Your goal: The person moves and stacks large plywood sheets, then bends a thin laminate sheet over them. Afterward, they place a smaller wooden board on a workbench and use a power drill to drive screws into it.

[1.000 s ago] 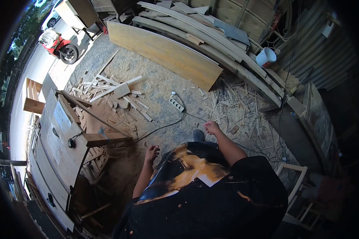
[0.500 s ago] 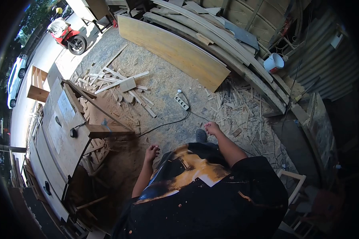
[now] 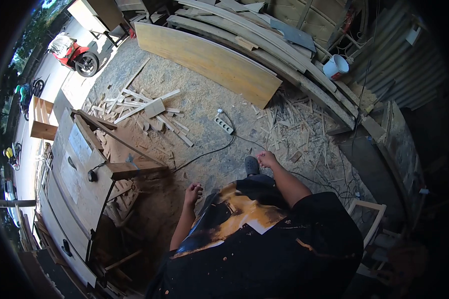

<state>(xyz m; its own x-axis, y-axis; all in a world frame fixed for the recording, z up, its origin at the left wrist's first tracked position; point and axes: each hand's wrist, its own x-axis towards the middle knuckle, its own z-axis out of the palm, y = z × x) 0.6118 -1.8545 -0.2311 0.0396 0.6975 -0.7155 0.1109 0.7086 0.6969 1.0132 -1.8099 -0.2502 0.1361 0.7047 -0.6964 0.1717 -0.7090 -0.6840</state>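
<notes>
My left hand (image 3: pixel 193 193) hangs at the left of my body with its fingers loosely curled, and I see nothing in it. Ahead of my body on the right, my right hand (image 3: pixel 267 159) also has curled fingers, and no object shows in it. Both hands are in the air and apart from each other. Below the right hand a grey clog (image 3: pixel 252 165) shows on my foot. A white power strip (image 3: pixel 223 125) lies on the floor beyond my hands, with a black cable (image 3: pixel 204 158) running from it.
A wooden saw table (image 3: pixel 87 189) with a blade (image 3: pixel 71 162) stands on my left. Wood offcuts (image 3: pixel 152 108) and sawdust cover the floor ahead. A long yellowish board (image 3: pixel 204 65) leans against stacked planks. On the right is a white bucket (image 3: pixel 336 67); a red motorcycle (image 3: pixel 77 57) stands outside.
My view has shifted slightly, with the floor objects moving a little left in it. Both hands stay curled. On the road, the white car has moved down and two motorbikes have appeared.
</notes>
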